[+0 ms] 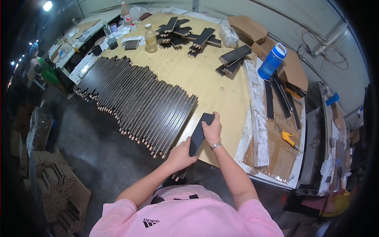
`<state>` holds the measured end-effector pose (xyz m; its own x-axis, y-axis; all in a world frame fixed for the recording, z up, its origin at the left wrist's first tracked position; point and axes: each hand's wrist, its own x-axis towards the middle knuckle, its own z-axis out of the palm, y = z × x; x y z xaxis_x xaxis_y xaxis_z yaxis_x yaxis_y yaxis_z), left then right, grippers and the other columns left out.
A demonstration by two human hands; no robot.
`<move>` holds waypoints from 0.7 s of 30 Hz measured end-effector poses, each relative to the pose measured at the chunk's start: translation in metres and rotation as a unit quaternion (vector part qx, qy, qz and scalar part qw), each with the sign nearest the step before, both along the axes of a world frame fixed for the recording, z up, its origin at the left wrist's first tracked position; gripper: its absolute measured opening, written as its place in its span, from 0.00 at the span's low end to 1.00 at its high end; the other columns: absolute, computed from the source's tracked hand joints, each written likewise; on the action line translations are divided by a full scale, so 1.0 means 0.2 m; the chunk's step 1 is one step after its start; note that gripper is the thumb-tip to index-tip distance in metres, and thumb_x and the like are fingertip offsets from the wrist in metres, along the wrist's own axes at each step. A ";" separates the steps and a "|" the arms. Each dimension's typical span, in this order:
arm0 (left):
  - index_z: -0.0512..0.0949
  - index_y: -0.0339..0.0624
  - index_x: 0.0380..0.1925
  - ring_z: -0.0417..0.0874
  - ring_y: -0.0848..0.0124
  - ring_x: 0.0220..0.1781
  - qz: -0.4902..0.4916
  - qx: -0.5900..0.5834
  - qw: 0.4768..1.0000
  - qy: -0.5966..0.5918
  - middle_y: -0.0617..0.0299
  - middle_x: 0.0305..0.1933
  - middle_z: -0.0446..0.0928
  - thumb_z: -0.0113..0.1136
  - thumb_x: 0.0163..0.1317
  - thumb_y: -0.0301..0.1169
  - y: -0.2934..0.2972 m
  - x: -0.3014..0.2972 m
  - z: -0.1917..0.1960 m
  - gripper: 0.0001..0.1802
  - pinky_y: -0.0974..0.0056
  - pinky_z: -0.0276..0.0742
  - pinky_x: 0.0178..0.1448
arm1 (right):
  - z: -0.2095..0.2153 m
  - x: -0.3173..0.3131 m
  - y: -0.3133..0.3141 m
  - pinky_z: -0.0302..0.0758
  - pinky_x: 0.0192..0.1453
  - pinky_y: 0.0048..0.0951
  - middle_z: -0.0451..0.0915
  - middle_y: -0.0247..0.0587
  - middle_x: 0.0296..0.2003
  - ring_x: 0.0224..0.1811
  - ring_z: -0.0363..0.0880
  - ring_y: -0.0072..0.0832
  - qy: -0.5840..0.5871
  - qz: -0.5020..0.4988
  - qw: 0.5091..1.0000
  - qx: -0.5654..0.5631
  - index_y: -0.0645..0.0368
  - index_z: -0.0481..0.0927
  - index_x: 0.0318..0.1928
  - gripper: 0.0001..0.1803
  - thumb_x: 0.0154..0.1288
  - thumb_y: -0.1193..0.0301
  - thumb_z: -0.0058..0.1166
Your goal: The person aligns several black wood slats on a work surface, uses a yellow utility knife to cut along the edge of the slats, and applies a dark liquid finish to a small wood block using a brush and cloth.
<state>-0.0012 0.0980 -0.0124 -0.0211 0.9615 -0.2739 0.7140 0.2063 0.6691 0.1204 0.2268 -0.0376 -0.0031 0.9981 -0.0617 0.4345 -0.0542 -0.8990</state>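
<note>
Between my two hands is a short dark wooden plank (198,134), tilted at the front edge of the table. My left hand (182,156) grips its near end, thumb along the side. My right hand (212,130), with a metal band at the wrist, closes round the far end. Pale pegs show at the lower end of the plank or of another piece under it; I cannot tell which. Just left of my hands, a long row of dark slats (134,98) stands packed side by side, light peg ends jutting toward me.
Crossed stacks of dark planks (173,33) lie at the back, near a glass jar (151,38). On the right are a white-crusted bar (256,114), a blue bottle (272,61), a cardboard box (290,63) and a yellow air gun (288,137). Bundled slats (55,181) stand on the floor at left.
</note>
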 end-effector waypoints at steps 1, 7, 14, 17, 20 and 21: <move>0.64 0.32 0.62 0.75 0.45 0.55 -0.034 0.069 0.996 0.050 0.38 0.56 0.71 0.67 0.47 0.34 -0.02 0.00 0.01 0.41 0.52 0.74 0.59 | 0.00 -0.04 0.01 0.74 0.55 0.44 0.77 0.68 0.44 0.48 0.79 0.55 -0.069 -0.006 0.997 0.044 0.67 0.62 0.62 0.33 0.55 0.78 0.58; 0.67 0.34 0.61 0.62 0.49 0.69 -0.131 0.250 0.945 0.167 0.43 0.67 0.61 0.69 0.41 0.26 0.00 -0.04 -0.02 0.41 0.48 0.60 0.71 | 0.01 -0.21 0.18 0.74 0.53 0.45 0.75 0.64 0.45 0.48 0.77 0.55 -0.116 -0.029 0.991 0.067 0.65 0.61 0.63 0.33 0.58 0.77 0.58; 0.69 0.37 0.60 0.58 0.50 0.72 -0.069 0.246 0.941 0.223 0.47 0.70 0.59 0.56 0.49 0.23 0.03 -0.21 -0.04 0.32 0.33 0.49 0.70 | -0.10 -0.10 0.13 0.73 0.49 0.38 0.73 0.49 0.44 0.44 0.74 0.45 -0.103 0.036 0.983 0.150 0.63 0.77 0.49 0.17 0.57 0.78 0.56; 0.70 0.40 0.59 0.58 0.51 0.72 -0.066 0.243 0.944 0.213 0.48 0.69 0.61 0.57 0.49 0.23 0.03 -0.23 -0.02 0.32 0.33 0.49 0.70 | -0.17 -0.01 0.09 0.75 0.49 0.38 0.74 0.44 0.43 0.48 0.73 0.40 -0.279 0.098 0.928 0.226 0.59 0.81 0.37 0.08 0.53 0.76 0.60; 0.70 0.46 0.61 0.58 0.51 0.72 -0.054 0.223 0.953 0.196 0.48 0.68 0.61 0.59 0.49 0.23 0.03 -0.23 -0.02 0.34 0.34 0.49 0.70 | -0.22 0.07 0.09 0.75 0.48 0.37 0.74 0.42 0.41 0.47 0.73 0.39 -0.263 0.119 0.925 0.248 0.60 0.81 0.35 0.08 0.53 0.74 0.62; 0.70 0.47 0.61 0.58 0.51 0.72 -0.049 0.227 0.955 0.183 0.48 0.68 0.61 0.60 0.49 0.24 0.03 -0.23 -0.02 0.34 0.34 0.49 0.70 | -0.23 0.09 0.10 0.75 0.48 0.37 0.74 0.42 0.41 0.47 0.73 0.39 -0.262 0.128 0.922 0.256 0.60 0.81 0.35 0.08 0.53 0.74 0.62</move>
